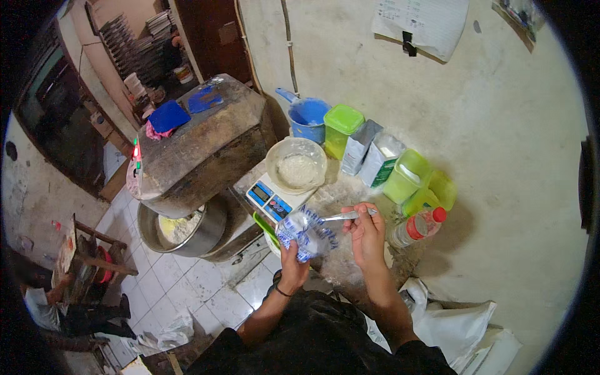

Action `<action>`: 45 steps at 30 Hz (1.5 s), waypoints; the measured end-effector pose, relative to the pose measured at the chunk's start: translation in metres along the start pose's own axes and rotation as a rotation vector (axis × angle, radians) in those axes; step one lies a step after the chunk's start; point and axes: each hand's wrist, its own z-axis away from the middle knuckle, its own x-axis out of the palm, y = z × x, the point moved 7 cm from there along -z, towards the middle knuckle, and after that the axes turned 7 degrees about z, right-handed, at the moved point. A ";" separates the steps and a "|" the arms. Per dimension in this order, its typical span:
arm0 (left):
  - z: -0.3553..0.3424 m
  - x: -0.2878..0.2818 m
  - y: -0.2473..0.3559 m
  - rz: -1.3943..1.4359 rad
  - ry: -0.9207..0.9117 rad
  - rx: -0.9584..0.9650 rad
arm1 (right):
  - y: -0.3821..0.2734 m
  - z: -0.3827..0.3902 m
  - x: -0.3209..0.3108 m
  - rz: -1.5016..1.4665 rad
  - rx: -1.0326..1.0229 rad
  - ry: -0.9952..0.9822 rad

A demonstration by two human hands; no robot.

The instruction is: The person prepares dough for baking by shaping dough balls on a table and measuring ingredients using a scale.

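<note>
My left hand (294,270) is closed around the lower part of a clear plastic bag (304,236) with blue print. In my right hand (366,234) is the handle of a metal spoon (340,216). The spoon's far end goes to the bag's opening, so its bowl is hidden. Just beyond the bag stands a white digital kitchen scale (275,199), bearing a pale round bowl (296,165) of white powder. A green-handled thing (265,229) sits partly hidden beside my left hand. Right of my right hand is a clear bottle (420,227) with a red cap.
Along the wall stand a blue dipper (309,119), a lidded green container (342,128), foil packs (381,159) and open green tubs (406,175). At left, a large mixer (206,137) overhangs a metal bowl (209,228) of flour. Another person (69,309) is at the far left.
</note>
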 end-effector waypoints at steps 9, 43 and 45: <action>-0.035 0.016 0.047 0.250 -0.005 -0.256 | 0.007 -0.007 0.041 0.470 -0.311 -0.285; -0.274 -0.008 0.161 -0.156 -0.108 -0.275 | 0.064 -0.087 0.068 0.117 -0.432 0.684; -0.280 -0.024 0.163 -0.160 -0.052 -0.241 | 0.066 -0.080 0.058 0.145 -0.435 0.735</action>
